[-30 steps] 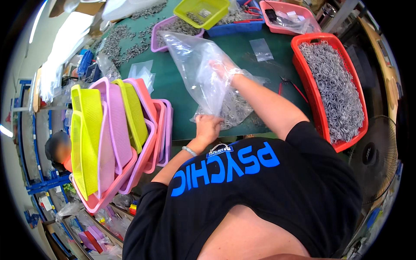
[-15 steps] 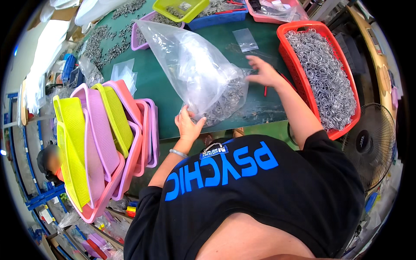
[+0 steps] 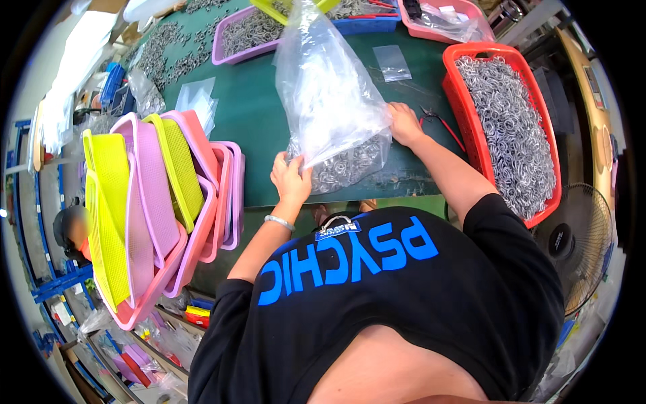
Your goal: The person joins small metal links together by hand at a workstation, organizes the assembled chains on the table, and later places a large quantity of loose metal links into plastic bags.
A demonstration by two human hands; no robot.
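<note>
A large clear plastic bag (image 3: 330,101) lies on the green table with its long loose top stretching away from me. Small grey metal rings (image 3: 346,165) fill its near end. At the bag's left lower edge, my left hand (image 3: 291,180) pinches the film between thumb and fingers. My right hand (image 3: 404,124) is closed on the right edge, its fingertips partly hidden. Just beyond that hand, red-handled pliers (image 3: 441,123) rest on the table.
A red basket (image 3: 452,84) heaped with metal rings stands at the right, beside a fan (image 3: 572,246). Stacked coloured baskets (image 3: 151,209) crowd the left. Purple (image 3: 219,47) and blue (image 3: 367,25) trays line the far side, near a small clear bag (image 3: 392,63).
My right hand, spread open before, has closed on the bag's right edge. The bag's top has swung from the far left to point straight away. My left hand keeps hold of its edge.
</note>
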